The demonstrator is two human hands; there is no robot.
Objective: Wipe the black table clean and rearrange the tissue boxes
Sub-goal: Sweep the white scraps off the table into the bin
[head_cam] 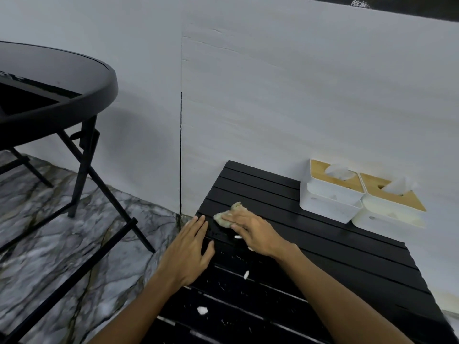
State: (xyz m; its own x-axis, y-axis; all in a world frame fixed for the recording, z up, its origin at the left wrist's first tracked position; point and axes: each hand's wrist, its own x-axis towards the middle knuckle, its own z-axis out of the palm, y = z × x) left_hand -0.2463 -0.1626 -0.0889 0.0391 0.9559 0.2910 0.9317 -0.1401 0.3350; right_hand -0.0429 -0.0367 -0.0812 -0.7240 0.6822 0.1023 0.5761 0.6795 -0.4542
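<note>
A pale grey wall [273,95] with a dark vertical seam [181,150] meets a grey veined marble floor [49,244], where a round black folding table [57,78] stands at left.

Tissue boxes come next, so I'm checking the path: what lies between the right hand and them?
In the head view, only bare black table slats separate the right hand from the tissue boxes.

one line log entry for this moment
phase: wiping | right hand: pressing cloth on black table | left hand: flat at edge | tissue boxes: against wall
</note>
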